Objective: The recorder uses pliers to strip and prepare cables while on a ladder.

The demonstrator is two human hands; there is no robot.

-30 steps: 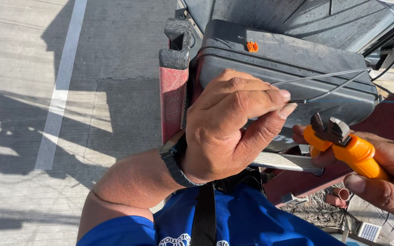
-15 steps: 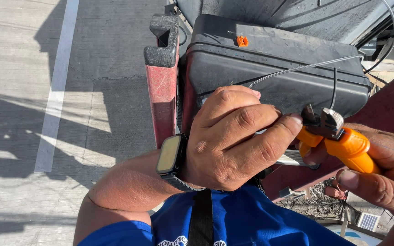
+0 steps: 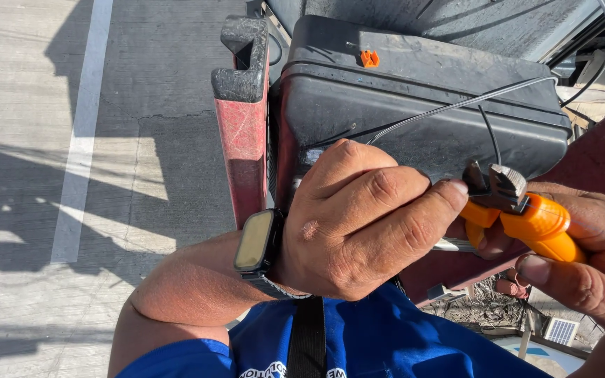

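At centre frame, L hand (image 3: 358, 224) is pinched shut, thumb and forefinger tips meeting on a thin grey wire (image 3: 456, 106) right where it reaches the tool; a rectangular dark-strapped wristwatch (image 3: 255, 241) sits on that wrist, face up. R hand (image 3: 582, 259) is clenched around the orange plastic handles of a pair of cutting pliers (image 3: 519, 210), whose dark metal jaws stand just beside the L thumb tip, touching or nearly touching it; whether the wire lies between the jaws cannot be told.

Change vs. 1 s ago: the pliers were then apart from the L hand, lower right; they now sit against the fingertips, and the L hand has turned so the watch face shows. Judged: tool and wire have been brought together, i.e. a cut or strip at the pinched point is in hand.

From the pinch the wire runs up and right across a black moulded plastic case (image 3: 414, 91) w/ a small orange clip (image 3: 368, 59) on top, then loops off at upper right. A worn red metal upright (image 3: 243, 133) w/ black cap stands just left of the case.

Setting: outdoors, hard sun. Grey concrete pavement (image 3: 29, 91) below, w/ a white painted line (image 3: 82, 133) and long shadows. Blue shirt (image 3: 386, 343) w/ dark strap at bottom edge.
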